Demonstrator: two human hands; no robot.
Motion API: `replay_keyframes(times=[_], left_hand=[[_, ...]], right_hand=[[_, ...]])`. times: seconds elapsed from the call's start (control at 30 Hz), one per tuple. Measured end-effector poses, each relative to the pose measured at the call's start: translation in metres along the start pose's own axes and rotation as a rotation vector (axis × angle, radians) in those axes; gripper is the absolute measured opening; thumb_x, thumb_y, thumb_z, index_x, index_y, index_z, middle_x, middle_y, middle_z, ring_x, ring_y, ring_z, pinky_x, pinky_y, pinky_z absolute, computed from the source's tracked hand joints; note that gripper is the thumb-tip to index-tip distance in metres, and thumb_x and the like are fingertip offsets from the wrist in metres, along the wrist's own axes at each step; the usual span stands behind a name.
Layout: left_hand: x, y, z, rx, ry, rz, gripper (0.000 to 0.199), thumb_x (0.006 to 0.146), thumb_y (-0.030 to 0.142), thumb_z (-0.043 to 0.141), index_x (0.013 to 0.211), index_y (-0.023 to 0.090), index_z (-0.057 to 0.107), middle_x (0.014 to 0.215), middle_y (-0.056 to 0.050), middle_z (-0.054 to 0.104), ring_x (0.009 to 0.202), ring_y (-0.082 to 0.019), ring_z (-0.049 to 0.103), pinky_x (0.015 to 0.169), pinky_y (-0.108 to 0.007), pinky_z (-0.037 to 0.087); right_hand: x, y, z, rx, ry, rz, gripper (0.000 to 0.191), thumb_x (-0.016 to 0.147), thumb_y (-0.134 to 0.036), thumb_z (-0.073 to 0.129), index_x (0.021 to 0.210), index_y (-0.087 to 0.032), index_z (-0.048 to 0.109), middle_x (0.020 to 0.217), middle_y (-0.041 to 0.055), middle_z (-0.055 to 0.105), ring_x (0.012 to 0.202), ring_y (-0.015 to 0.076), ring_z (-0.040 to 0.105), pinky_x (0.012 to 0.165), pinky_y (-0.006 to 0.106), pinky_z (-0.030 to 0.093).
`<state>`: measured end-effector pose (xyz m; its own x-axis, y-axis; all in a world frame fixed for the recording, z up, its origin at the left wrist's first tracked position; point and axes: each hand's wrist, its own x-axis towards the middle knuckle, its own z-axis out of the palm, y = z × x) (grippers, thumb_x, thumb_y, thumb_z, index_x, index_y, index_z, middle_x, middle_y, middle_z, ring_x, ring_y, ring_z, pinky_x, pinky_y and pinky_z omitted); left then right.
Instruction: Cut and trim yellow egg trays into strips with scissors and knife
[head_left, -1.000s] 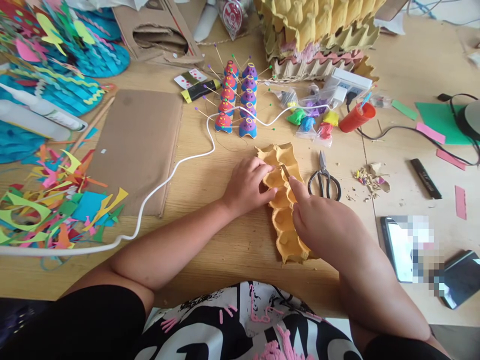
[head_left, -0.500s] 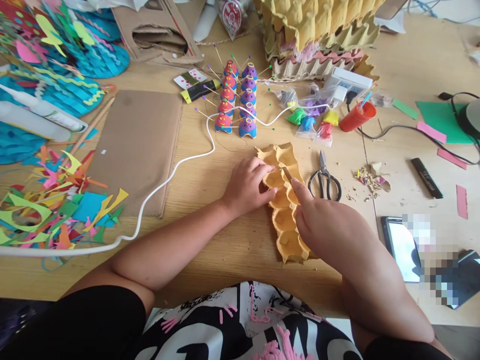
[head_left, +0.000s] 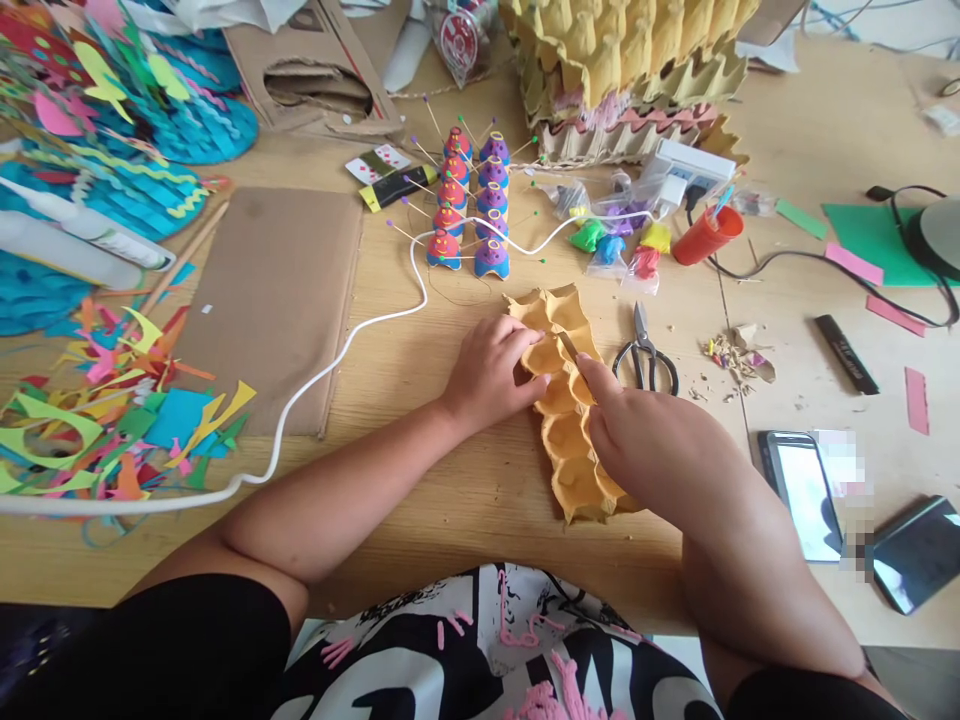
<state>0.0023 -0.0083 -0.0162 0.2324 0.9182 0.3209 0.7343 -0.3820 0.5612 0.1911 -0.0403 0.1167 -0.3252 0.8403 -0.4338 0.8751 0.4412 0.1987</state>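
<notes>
A yellow egg carton strip (head_left: 570,437) of two rows of cups lies lengthwise on the wooden table before me. My left hand (head_left: 491,372) grips its left edge, thumb and fingers bent over the cups. Wrapped round a knife (head_left: 568,345), my right hand (head_left: 649,440) leans over the carton's right side. Only the narrow blade shows, its tip touching the ridge between the cups near the far end; the handle is hidden in my fist. Scissors with black handles (head_left: 645,362) lie just right of the carton.
Beyond the carton stand painted red and purple egg-cup figures (head_left: 491,245) with pins, a white cable (head_left: 360,325) crossing them. Cardboard (head_left: 270,300) and paper scraps (head_left: 112,420) lie left. Right are a red cup (head_left: 707,238), clay bags (head_left: 611,245) and a phone (head_left: 806,500). Egg trays (head_left: 630,60) are stacked behind.
The view has shifted slightly, so the table things sit a little further left. Both hands keep nearly the same place on the carton, the blade still at the ridge.
</notes>
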Motion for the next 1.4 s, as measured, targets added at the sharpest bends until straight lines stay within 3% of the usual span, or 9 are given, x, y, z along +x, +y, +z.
replay_keyframes(times=[0.23, 0.67, 1.4], left_hand=[[0.000, 0.002, -0.001, -0.009, 0.008, -0.027, 0.046, 0.082, 0.043, 0.070, 0.121, 0.017, 0.067, 0.116, -0.011, 0.063, 0.112, -0.030, 0.059, 0.104, -0.045, 0.047], [0.000, 0.002, -0.003, -0.015, -0.026, -0.031, 0.048, 0.084, 0.045, 0.069, 0.124, 0.018, 0.065, 0.119, -0.012, 0.062, 0.114, -0.031, 0.058, 0.103, -0.046, 0.046], [0.000, 0.000, -0.001, -0.015, -0.019, -0.020, 0.047, 0.085, 0.046, 0.068, 0.123, 0.018, 0.066, 0.119, -0.012, 0.062, 0.113, -0.031, 0.058, 0.102, -0.047, 0.047]], right_hand=[[-0.010, 0.005, 0.001, -0.002, 0.153, -0.018, 0.058, 0.103, -0.026, 0.038, 0.160, -0.018, 0.035, 0.068, 0.0024, 0.073, 0.055, 0.0200, 0.067, 0.049, 0.031, 0.021], [0.002, -0.002, 0.006, 0.002, 0.091, -0.001, 0.061, 0.102, -0.026, 0.037, 0.162, -0.016, 0.034, 0.076, 0.0056, 0.077, 0.061, 0.0204, 0.071, 0.047, 0.031, 0.022], [0.004, -0.010, 0.008, -0.011, 0.135, -0.001, 0.060, 0.101, -0.024, 0.035, 0.159, -0.012, 0.036, 0.071, 0.0066, 0.075, 0.062, 0.0209, 0.071, 0.048, 0.031, 0.026]])
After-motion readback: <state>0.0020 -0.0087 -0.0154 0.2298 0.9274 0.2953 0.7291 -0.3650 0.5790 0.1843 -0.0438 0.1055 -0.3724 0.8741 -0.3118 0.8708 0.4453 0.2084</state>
